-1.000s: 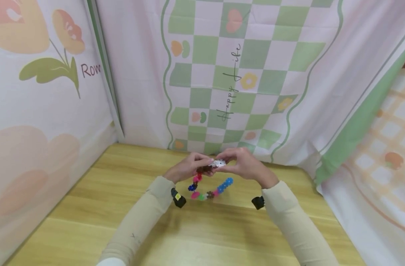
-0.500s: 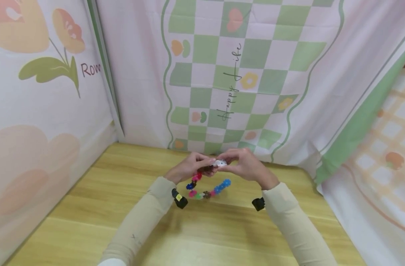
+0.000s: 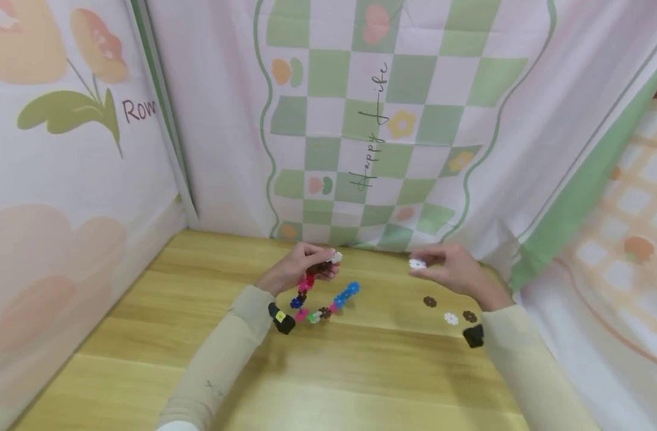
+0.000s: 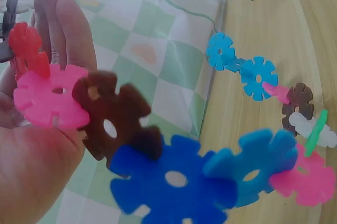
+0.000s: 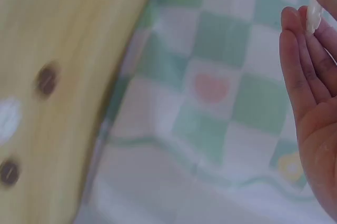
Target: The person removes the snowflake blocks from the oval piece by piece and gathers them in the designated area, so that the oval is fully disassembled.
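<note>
My left hand [image 3: 301, 266] pinches one end of a chain of interlocking snowflake discs [image 3: 341, 298]. A white disc [image 3: 336, 257] shows at its fingertips, and brown ones are beside it. The chain curves down through red, pink, brown, blue, green and white pieces to light blue discs [image 4: 258, 78] at its other end. In the left wrist view a dark blue disc [image 4: 174, 182] hangs close to the camera. Farther right, my right hand [image 3: 454, 272] pinches a single white snowflake disc [image 3: 417, 264], seen edge-on between thumb and fingers in the right wrist view.
Below my right hand, two loose brown discs, one of them the nearer left brown disc [image 3: 429, 301], and a white loose disc [image 3: 451, 318] lie on the wooden table [image 3: 328, 371]. A checked curtain [image 3: 355, 149] hangs along the table's back edge.
My hands have parted. The right one has moved right with a white disc, uncovering the loose discs on the table. My left hand has shifted slightly left with the chain.
</note>
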Available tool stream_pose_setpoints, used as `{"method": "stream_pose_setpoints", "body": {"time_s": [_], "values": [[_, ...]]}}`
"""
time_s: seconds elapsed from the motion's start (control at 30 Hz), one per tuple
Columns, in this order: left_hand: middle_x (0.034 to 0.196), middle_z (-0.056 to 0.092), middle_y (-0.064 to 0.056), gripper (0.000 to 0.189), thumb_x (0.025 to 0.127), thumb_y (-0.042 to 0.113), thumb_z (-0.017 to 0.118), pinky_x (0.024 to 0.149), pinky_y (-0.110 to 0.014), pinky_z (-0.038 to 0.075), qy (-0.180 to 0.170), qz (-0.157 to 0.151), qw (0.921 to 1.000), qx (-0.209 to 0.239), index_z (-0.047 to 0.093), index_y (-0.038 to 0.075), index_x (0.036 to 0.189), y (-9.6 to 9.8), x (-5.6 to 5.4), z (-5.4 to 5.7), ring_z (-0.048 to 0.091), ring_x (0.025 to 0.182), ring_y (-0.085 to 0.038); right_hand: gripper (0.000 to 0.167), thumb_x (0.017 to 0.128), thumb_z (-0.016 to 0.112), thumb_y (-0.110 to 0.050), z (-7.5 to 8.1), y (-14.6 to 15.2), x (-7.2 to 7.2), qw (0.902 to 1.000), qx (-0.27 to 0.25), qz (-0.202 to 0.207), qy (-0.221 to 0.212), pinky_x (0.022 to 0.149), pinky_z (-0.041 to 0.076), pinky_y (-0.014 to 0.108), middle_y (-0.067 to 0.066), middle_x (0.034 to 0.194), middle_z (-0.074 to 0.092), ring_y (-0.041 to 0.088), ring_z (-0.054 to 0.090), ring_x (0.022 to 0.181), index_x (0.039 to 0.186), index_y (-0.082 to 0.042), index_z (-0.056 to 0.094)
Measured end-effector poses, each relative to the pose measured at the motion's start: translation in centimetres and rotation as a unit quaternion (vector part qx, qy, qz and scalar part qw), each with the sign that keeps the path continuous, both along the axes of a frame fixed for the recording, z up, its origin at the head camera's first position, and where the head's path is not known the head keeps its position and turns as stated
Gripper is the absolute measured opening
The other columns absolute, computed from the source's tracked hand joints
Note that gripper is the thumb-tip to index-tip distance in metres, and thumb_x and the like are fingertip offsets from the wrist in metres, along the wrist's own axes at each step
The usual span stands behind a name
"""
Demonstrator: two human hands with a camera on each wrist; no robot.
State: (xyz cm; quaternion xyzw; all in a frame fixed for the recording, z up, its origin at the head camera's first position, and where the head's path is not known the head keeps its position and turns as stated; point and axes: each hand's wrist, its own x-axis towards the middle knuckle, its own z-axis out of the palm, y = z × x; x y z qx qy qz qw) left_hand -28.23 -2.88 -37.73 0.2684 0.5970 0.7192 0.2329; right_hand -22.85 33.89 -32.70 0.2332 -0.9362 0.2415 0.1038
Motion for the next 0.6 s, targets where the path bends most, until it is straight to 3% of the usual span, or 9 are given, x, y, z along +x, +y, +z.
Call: {"method": "stream_pose_setpoints", "body": {"time_s": [0.2,0.37,0.5,0.6], "values": [[0.091,0.079,-0.002,0.03,0.111,0.022,0.055,0.087,-0.031,0.065,0.001,-0.002,1.0,-0.002,0.079,0.005,0.104,-0.2,0.1,0.0,0.075,0.081,-0.012,0.036,0.087,0.088,-0.029,-2.3,5.7,2.9,0.9986,0.039,-0.034,-0.005,0.081,0.064,0.032,0.005,0.104,0.08,0.015,0.075,0.09,0.115,-0.008,0.078],[0.09,0.079,-0.002,0.032,0.111,0.02,0.054,0.09,-0.035,0.065,-0.001,0.005,1.0,-0.005,0.076,-0.003,0.11,-0.2,0.2,0.2,0.075,0.081,-0.011,0.037,0.085,0.089,-0.032,-5.1,9.5,5.0,0.9963,0.054,-0.057,-0.033,0.078,0.064,0.03,0.003,0.101,0.081,0.007,0.074,0.085,0.111,-0.008,0.079],[0.09,0.079,-0.002,0.029,0.111,0.02,0.054,0.087,-0.032,0.065,-0.004,0.007,0.9999,-0.006,0.079,0.006,0.102,-0.1,0.3,0.2,0.075,0.08,-0.011,0.034,0.083,0.091,-0.03,-7.9,11.8,6.3,0.9955,0.049,-0.061,-0.055,0.074,0.063,0.028,0.002,0.096,0.08,-0.001,0.07,0.08,0.105,-0.008,0.079],[0.09,0.079,-0.001,0.03,0.111,0.02,0.054,0.089,-0.033,0.065,-0.003,0.008,0.9999,-0.011,0.079,0.011,0.099,0.0,0.3,0.1,0.075,0.08,-0.011,0.028,0.079,0.093,-0.025,-10.2,13.2,7.0,0.9973,0.035,-0.048,-0.044,0.069,0.061,0.024,-0.001,0.09,0.079,-0.007,0.065,0.077,0.098,-0.011,0.08]]}}
